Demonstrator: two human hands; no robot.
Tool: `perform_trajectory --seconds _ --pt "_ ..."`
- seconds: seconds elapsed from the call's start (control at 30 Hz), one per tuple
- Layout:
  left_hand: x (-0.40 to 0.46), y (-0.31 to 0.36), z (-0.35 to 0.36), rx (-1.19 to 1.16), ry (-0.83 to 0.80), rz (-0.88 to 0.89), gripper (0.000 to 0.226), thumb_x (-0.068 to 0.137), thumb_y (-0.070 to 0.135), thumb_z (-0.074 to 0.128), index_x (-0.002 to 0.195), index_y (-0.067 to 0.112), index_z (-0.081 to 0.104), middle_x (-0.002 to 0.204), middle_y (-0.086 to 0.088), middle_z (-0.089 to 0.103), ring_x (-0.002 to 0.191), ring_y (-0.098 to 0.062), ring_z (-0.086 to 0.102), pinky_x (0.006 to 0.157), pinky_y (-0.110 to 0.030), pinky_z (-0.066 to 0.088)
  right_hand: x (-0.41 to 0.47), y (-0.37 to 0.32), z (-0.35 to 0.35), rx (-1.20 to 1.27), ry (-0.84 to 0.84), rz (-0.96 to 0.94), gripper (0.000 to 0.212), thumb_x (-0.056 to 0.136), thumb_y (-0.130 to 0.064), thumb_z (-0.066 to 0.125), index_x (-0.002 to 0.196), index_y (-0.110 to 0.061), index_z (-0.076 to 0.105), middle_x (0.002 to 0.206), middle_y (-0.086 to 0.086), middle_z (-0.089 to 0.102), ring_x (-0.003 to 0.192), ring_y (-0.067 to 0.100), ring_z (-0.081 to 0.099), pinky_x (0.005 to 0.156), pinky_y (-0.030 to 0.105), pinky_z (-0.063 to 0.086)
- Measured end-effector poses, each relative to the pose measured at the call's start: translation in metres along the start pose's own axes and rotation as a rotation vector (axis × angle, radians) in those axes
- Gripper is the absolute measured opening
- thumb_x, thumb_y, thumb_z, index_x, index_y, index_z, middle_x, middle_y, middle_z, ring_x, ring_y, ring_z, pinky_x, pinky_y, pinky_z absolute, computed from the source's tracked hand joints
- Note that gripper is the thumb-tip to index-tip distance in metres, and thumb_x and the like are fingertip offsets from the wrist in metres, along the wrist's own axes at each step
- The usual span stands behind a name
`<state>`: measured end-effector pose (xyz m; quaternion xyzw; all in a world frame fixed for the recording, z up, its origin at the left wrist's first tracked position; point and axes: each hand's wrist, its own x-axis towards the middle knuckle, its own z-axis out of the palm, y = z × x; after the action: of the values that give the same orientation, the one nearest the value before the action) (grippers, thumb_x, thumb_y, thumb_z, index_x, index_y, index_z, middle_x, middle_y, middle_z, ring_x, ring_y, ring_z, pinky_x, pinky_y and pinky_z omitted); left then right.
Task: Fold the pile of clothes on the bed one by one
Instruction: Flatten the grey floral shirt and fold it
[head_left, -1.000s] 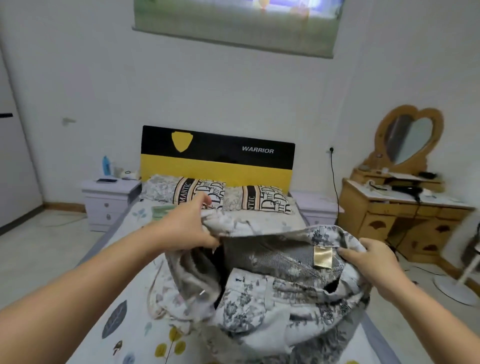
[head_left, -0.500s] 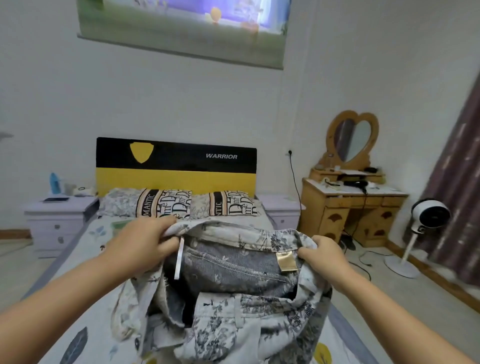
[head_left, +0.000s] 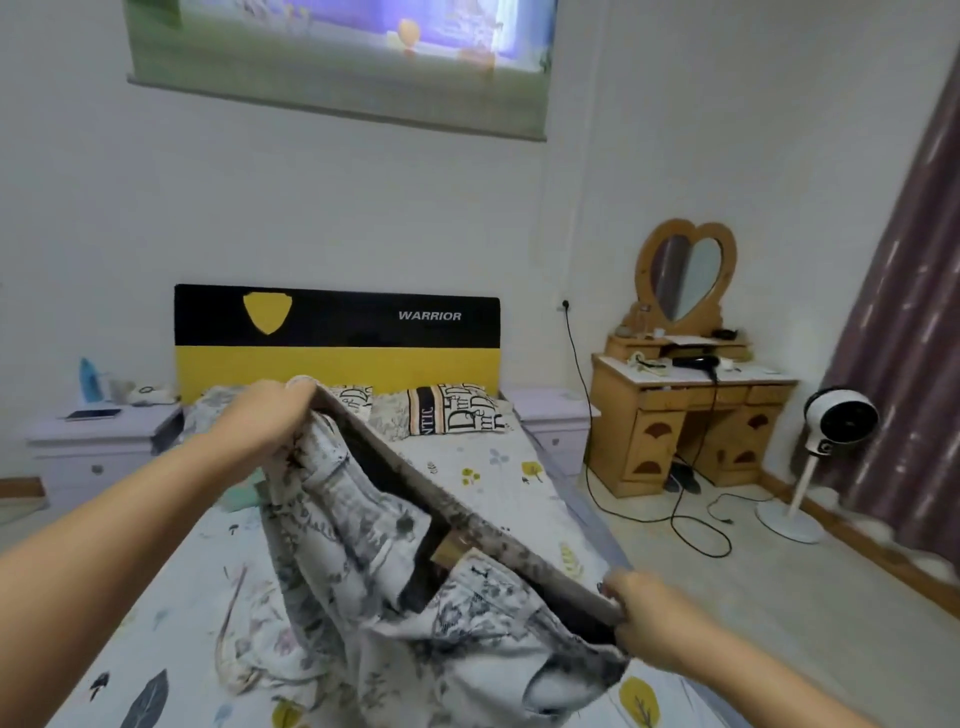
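Head view: left hand (head_left: 260, 415) and right hand (head_left: 647, 618) each grip the trousers' (head_left: 395, 587) waistband, stretched between them.

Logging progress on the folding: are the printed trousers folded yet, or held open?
Held open, not folded. The left hand and right hand grip the printed trousers by the stretched waistband; the rest hangs crumpled onto the bed.

Grey-white floral trousers (head_left: 395, 561)

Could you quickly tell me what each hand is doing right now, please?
Left hand: grips one end of the floral trousers' waistband.
Right hand: grips the other end.
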<state>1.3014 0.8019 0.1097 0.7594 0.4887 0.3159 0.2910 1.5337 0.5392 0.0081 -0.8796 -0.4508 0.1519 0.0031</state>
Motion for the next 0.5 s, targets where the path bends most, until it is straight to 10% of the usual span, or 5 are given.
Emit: perform_trajectory --seconds 0.2,0.37,0.5 --pt "0.001 -0.033 -0.025 0.170 -0.392 -0.056 0.025 0.096 0.010 0.031 0.100 0.004 0.055 0.094 -0.015 0.058 0.083 -0.024 0.056 0.065 -0.032 0.052 -0.018 0.016 -0.049 0.725 0.282 0.102 0.027 0.092 -0.002 0.040 0.086 -0.010 0.065 0.063 0.012 0.060 0.050 0.021 0.055 0.043 0.025 0.045" --pt "-0.006 -0.043 -0.023 0.625 -0.377 0.199 0.019 0.089 0.007 0.042 0.073 0.016 0.047 0.088 -0.008 0.056 0.082 -0.024 0.053 0.068 -0.032 0.040 -0.014 0.017 -0.085 0.660 0.487 0.101 0.030 0.090 -0.005 0.043 0.068 -0.003 0.063 0.063 0.013 0.058 0.058 0.025 0.051 0.054 0.028 0.037" --pt "-0.009 -0.053 -0.016 0.302 -0.349 0.192 0.022 0.095 0.013 0.038 0.079 0.009 0.052 0.074 -0.012 0.053 0.068 -0.020 0.045 0.062 -0.029 0.032 0.000 0.021 -0.081 0.826 0.490 0.212 0.023 0.089 -0.015 0.044 0.071 -0.005 0.054 0.077 0.017 0.054 0.072 0.027 0.046 0.067 0.034 0.031"
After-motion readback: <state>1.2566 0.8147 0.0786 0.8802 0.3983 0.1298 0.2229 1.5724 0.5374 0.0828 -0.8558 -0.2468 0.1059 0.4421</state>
